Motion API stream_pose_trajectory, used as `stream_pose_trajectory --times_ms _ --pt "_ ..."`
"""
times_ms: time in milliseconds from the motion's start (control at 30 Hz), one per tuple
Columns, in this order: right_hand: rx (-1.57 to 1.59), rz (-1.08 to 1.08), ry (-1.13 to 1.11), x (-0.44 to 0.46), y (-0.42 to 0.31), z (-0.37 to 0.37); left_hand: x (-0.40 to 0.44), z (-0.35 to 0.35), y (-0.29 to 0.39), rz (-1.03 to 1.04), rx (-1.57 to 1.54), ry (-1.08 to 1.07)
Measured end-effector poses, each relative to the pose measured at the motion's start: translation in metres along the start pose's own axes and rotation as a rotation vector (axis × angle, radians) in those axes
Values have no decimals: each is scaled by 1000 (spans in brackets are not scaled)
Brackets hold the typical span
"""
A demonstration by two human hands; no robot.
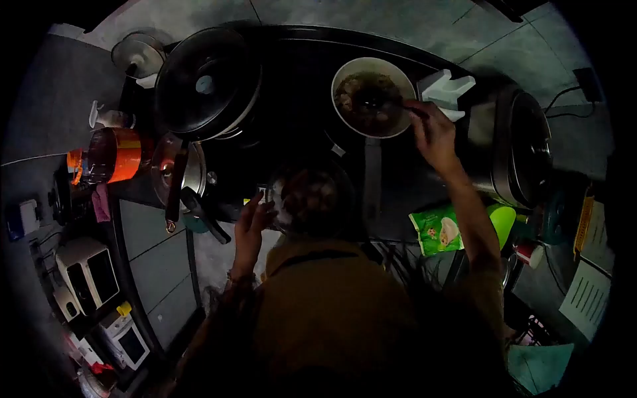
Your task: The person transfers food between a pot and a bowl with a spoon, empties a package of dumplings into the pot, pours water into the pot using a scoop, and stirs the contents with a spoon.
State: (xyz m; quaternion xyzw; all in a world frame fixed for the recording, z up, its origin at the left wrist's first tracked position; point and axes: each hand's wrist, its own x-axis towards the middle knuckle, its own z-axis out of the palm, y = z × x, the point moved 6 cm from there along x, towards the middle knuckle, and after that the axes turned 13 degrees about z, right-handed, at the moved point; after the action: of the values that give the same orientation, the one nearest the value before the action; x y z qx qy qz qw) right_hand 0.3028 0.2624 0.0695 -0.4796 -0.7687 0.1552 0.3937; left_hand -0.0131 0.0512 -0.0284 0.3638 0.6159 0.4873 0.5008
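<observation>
Brown clothing (325, 292) lies nearest; left hand (248, 222) half-curled beside near pan (346, 189), contact unclear; right hand (434, 136) pinches dark utensil (385, 103) in far-right saucepan (371, 64), likely liquid-heavy, best held by its handle (373, 169).

Right hand (435, 136) at pale saucepan (373, 64) of food (355, 109)

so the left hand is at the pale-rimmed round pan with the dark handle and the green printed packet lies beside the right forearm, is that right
Wrong hand: the head view shows the right hand at the pale-rimmed round pan. The green printed packet does lie beside the right forearm.
</observation>
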Motion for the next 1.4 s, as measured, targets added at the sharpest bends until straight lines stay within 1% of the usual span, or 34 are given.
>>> stream_pose_trajectory --times_ms 67,100,167,200,267,400,467,500,567,600,667,700,767,800,867,900,967,1000,1067,1100,1167,1200,1233,1300,1333,1367,1400 --pt "-3 130 -36 1 0 4 0 2 -2 2 -14 21" --pt "30 130 -17 3 -5 15 0 -9 6 16 19 32" --pt "-65 -41 -12 1 -17 22 -2 -8 3 -1 9 30" --pt "-69 -43 -15 -1 -20 24 -2 -6 2 -2 5 29" --pt "-345 -155 -127 -11 -33 42 -1 -2 3 20 -3 9" --pt "-395 -132 -163 -22 -34 59 -4 5 5 4 -20 34" --pt "-283 -85 -51 -16 -13 52 -5 4 -1 6 -20 19" --pt "-279 -89 -53 -10 -1 48 -6 3 0 6 -20 26" --pt "-42 322 -65 4 45 34 -8 4 3 12 -29 43" --pt "-43 322 -66 9 46 31 -9 4 2 11 -30 44" --pt "348 523 1 17 57 19 -10 3 2 45 -60 31" --pt "349 519 -1 17 63 18 -10 4 3 47 -61 34" --pt "538 705 -51 10 84 25 -10 2 4 8 -18 58" --pt "540 705 -56 9 80 24 -10 1 4 6 -18 63" --pt "495 791 37 4 74 12 -11 1 3 28 -46 41" --pt "494 793 34 3 71 9 -12 0 3 25 -46 42" --pt "318 698 80 3 62 -4 -13 -1 6 36 -45 49" --pt "318 698 80 1 59 -5 -13 -1 5 36 -45 48" --pt "258 609 108 -2 46 -7 -14 -4 0 -4 -44 68" --pt "257 610 108 -4 42 -7 -14 -3 0 -5 -45 68" --pt "-11 251 57 -2 13 -6 -15 -1 2 1 -46 79" --pt "-62 288 -81 -5 19 3 -16 -1 1 1 -46 80" --pt "-63 288 -82 -6 18 4 -16 0 1 7 -42 65" --pt "-22 -22 -153 -9 -10 9 -17 2 2 15 -39 52" --pt "-145 74 -235 -15 0 12 -17 3 3 10 -24 55" --pt "-146 72 -236 -14 -2 11 -18 4 5 5 -9 59" --pt "-128 -79 -196 -13 -15 8 -19 5 6 6 -10 61"
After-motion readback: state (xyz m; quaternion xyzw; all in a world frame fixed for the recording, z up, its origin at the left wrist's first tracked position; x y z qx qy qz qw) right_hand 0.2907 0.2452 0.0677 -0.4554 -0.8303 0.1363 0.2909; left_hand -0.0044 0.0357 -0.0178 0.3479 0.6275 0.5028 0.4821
